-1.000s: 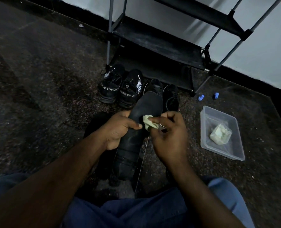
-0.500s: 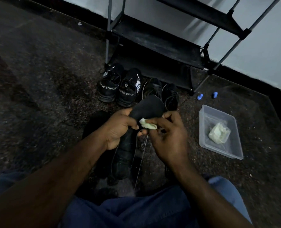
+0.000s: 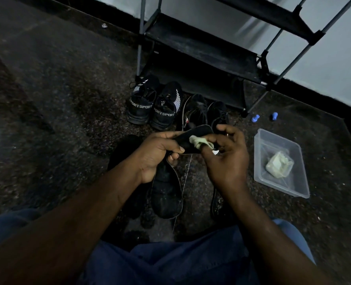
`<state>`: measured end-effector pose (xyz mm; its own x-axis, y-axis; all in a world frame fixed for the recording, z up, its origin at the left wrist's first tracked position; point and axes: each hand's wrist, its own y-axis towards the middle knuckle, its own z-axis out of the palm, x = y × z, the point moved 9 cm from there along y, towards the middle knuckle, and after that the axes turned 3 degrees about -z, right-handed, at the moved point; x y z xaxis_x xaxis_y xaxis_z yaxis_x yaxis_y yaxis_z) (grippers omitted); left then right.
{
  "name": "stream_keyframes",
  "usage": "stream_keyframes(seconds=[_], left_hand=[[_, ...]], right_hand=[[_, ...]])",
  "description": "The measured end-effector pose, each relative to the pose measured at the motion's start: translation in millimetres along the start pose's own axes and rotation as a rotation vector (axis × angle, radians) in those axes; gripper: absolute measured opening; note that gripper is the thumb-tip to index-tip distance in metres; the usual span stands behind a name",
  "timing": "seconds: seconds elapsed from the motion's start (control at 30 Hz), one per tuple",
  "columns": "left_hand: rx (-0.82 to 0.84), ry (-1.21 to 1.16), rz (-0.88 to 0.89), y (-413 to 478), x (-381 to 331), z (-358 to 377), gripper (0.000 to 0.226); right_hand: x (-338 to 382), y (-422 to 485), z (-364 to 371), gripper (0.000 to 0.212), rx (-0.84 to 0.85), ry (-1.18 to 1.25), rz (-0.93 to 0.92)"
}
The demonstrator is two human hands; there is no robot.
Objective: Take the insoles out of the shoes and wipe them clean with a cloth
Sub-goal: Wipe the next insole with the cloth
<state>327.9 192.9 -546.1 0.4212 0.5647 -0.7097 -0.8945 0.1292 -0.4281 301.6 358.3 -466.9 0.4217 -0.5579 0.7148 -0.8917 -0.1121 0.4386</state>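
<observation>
Now the left hand (image 3: 154, 155) is gripping the insole (image 3: 199, 132), fingers curled round it, while the right hand (image 3: 228, 160) is pinching the cloth (image 3: 197, 141) against it.

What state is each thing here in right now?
Insole: out of its shoe, bent, gripped by left hand.
Cloth: crumpled, pinched by right hand against the insole.
Plastic tub: open, holding a pale wad.
SPORT sneakers: upright, side by side.
</observation>
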Motion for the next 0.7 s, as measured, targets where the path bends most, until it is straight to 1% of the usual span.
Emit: stream_keyframes(seconds=[0.03, 0.1, 0.17, 0.2, 0.23, 0.33, 0.37, 0.4, 0.47, 0.5, 0.57, 0.7], left_hand=[[-0.002, -0.013, 0.006, 0.8, -0.6, -0.4, 0.042], [0.003, -0.027, 0.034, 1.1, -5.8, -2.0, 0.044], [0.038, -0.006, 0.056, 0.0, -9.9, -1.3, 0.048], [0.042, 0.008, 0.066, -1.6, -10.4, -1.8, 0.05], [0.032, 0.017, 0.074, -2.1, -10.1, -2.8, 0.05], [-0.021, 0.0, 0.078, -1.1, -9.8, -6.4, 0.047], [-0.036, 0.005, 0.079, 0.0, -11.2, -7.4, 0.043], [-0.05, 0.021, 0.082, -0.4, -12.9, -7.9, 0.037], [-0.057, 0.039, 0.07, -4.1, -13.8, -7.6, 0.028], [-0.047, 0.042, 0.054, -5.8, -12.7, -5.8, 0.026], [0.002, 0.061, 0.027, -9.8, -9.2, -0.9, 0.028], [0.118, 0.046, -0.033, -14.7, -5.2, 11.1, 0.036]], right_hand=[[-0.3, -0.2, -0.5, 0.015, -0.026, 0.024, 0.023], [8.4, -8.9, 11.5, 0.016, 0.024, 0.06, 0.002], [14.4, -19.9, 22.2, 0.018, 0.107, 0.01, -0.055], [12.9, -19.6, 21.3, 0.018, 0.114, -0.013, -0.067], [6.9, -13.7, 15.4, 0.017, 0.082, -0.023, -0.053], [-14.6, 9.0, -11.1, 0.012, -0.071, 0.015, 0.113], [-17.6, 12.6, -16.2, 0.013, -0.09, 0.046, 0.16], [-21.0, 13.0, -14.5, 0.013, -0.078, 0.132, 0.209], [-23.9, 6.6, 1.1, 0.013, 0.025, 0.415, 0.348], [-23.8, 1.9, 9.2, 0.012, 0.079, 0.516, 0.404], [-21.2, -5.2, 18.0, 0.013, 0.135, 0.571, 0.438], [-20.9, -8.2, 16.8, 0.019, 0.093, 0.571, 0.452]])
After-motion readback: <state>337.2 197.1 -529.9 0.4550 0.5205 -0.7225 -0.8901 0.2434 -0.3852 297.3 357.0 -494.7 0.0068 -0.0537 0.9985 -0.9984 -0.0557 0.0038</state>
